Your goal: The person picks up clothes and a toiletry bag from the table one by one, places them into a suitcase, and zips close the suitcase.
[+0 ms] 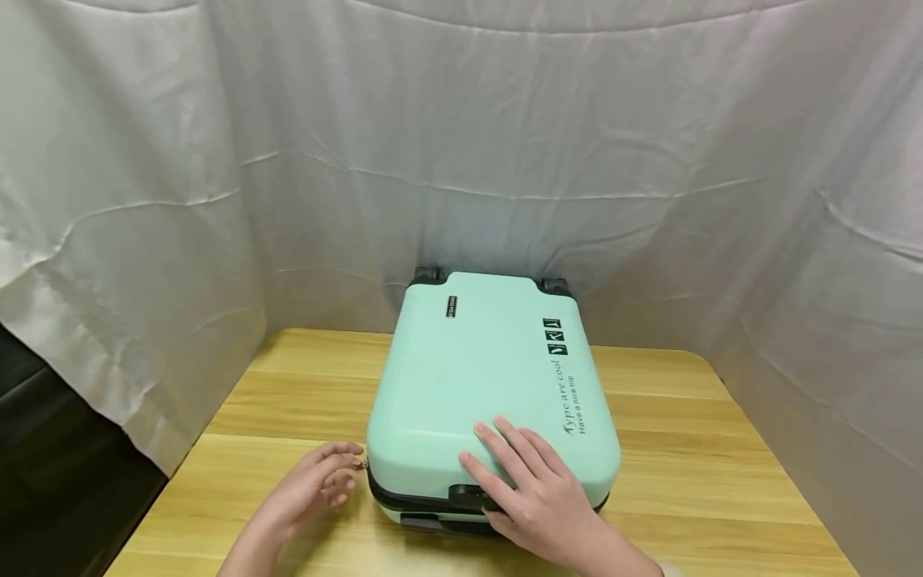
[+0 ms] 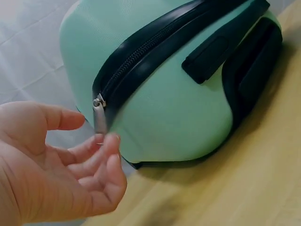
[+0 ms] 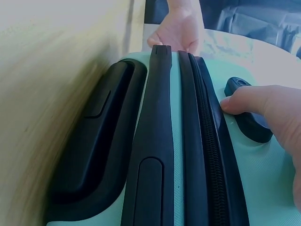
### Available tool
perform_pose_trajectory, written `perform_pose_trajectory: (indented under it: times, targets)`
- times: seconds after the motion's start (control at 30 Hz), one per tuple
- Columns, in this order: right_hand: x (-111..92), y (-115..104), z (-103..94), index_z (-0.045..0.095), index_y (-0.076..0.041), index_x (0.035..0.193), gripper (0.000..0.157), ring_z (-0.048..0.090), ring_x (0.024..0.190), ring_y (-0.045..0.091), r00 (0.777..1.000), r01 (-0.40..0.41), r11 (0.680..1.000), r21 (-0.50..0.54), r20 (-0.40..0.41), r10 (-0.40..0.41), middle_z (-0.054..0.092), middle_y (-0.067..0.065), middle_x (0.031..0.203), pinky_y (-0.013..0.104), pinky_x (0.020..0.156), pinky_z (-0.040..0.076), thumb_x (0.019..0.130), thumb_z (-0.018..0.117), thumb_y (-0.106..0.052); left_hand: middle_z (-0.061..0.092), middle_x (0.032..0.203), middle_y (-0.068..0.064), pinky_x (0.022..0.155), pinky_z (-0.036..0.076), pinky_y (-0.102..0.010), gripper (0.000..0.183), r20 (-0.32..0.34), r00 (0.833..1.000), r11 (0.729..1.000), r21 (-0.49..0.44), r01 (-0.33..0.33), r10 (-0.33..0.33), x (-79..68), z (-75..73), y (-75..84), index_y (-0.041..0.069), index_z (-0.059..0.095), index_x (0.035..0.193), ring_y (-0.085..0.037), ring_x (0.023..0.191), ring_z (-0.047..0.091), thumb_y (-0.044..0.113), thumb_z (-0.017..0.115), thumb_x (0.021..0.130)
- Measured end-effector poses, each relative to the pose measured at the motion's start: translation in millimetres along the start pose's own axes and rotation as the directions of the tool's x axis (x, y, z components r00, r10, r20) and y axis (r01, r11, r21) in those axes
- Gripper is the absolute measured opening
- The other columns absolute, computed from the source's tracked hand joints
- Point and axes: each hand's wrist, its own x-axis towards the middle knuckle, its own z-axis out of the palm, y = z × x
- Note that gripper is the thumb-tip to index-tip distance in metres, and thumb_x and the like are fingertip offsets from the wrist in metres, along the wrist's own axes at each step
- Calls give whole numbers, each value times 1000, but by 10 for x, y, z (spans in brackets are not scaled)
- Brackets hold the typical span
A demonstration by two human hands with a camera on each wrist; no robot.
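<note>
A mint-green hard-shell suitcase (image 1: 490, 369) lies flat on the wooden table, its wheels at the far end. Beside its near left corner is my left hand (image 1: 310, 486), fingers loosely bent. In the left wrist view, the left hand (image 2: 61, 165) has its fingertips at the lower end of the metal zipper pull (image 2: 99, 117), the thumb a little apart from it. My right hand (image 1: 541, 497) rests on the near right part of the lid, fingers spread. Its thumb (image 3: 242, 100) touches the black lock piece (image 3: 249, 113) above the zipper (image 3: 209, 141).
A black carry handle (image 3: 153, 141) runs along the suitcase's near side. Bare wooden tabletop (image 1: 685, 449) extends on both sides. Pale grey curtains (image 1: 505, 144) hang behind and beside the table. Something dark (image 1: 58, 473) shows at the lower left.
</note>
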Motion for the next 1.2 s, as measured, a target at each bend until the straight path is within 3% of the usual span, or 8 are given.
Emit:
perform_pose_trajectory:
  times: [0.1, 0.2, 0.4, 0.53, 0.7, 0.93, 1.2]
  targets:
    - [7, -7, -4, 57, -15, 137, 97, 53, 129, 37, 1000, -5, 1000, -1, 6, 5, 51, 17, 145, 45, 102, 39, 47, 87, -37, 56, 125, -14, 76, 49, -31, 45, -122, 992, 995, 100, -8, 20, 20, 27, 124, -1, 49, 130, -17, 99, 55, 31, 53, 98]
    - [12, -15, -9, 57, -16, 137, 99, 53, 129, 37, 1000, -14, 1000, 2, 10, 14, 51, 17, 145, 44, 103, 38, 46, 88, -38, 53, 134, -16, 83, 48, -36, 43, -173, 982, 982, 184, -48, 81, 48, 40, 309, 1, 52, 130, -23, 111, 52, 29, 53, 98]
    - [-8, -19, -12, 56, -16, 138, 99, 52, 130, 36, 1000, -27, 1000, 6, 10, 27, 50, 16, 146, 44, 104, 37, 47, 88, -38, 53, 136, -16, 91, 47, -36, 41, -123, 968, 942, 284, -177, 219, 115, 57, 706, 0, 51, 131, -25, 119, 50, 29, 50, 102]
    - [-16, -22, -9, 57, -16, 137, 100, 53, 129, 36, 1000, -27, 1000, -1, 4, 27, 51, 16, 145, 44, 104, 38, 45, 88, -38, 54, 134, -17, 92, 47, -35, 41, -76, 946, 892, 362, -270, 316, 185, 80, 913, 0, 50, 132, -25, 118, 52, 28, 48, 103]
    - [-14, -25, -12, 56, -17, 138, 100, 52, 130, 35, 999, -37, 999, 4, 8, 37, 51, 16, 146, 43, 104, 37, 46, 89, -38, 56, 130, -16, 92, 47, -39, 42, -28, 919, 836, 426, -345, 394, 384, 69, 1171, 1, 50, 133, -23, 113, 54, 30, 49, 102]
    - [-1, -27, -18, 56, -17, 138, 99, 53, 130, 36, 999, -34, 999, -9, 10, 34, 51, 16, 145, 44, 104, 38, 47, 88, -39, 54, 133, -14, 101, 43, -44, 42, -8, 913, 854, 357, -379, 409, 776, -50, 1433, 6, 50, 135, -20, 118, 51, 33, 50, 102]
    - [1, -19, -10, 56, -16, 138, 94, 53, 129, 36, 1000, -19, 999, -27, 3, 19, 51, 17, 145, 44, 104, 39, 50, 84, -37, 41, 150, -13, 113, 29, -57, 54, 60, 921, 855, 355, -379, 384, 1160, -205, 1442, 12, 40, 146, -34, 139, 38, 41, 49, 101]
